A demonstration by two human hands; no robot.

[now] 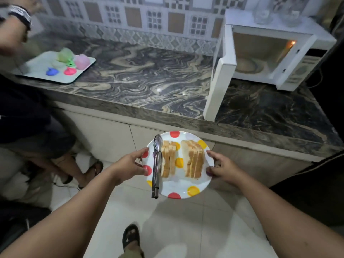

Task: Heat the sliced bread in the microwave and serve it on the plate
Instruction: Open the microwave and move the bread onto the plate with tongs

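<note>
The left hand (130,164) grips the plate (175,185) at its rim; tongs (156,164) and bread (193,161) lie on it; the right hand (221,168) grips the opposite rim. Keep it level so the tongs don't slide, heading for the open microwave (264,54).

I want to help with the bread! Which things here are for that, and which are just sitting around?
For the job:
- plate, held by left hand and right hand
- bread on the plate
- tongs on the plate
- microwave, door open

Just lying about:
- tray with colourful lids on the counter
- glass bowls on the microwave
</note>
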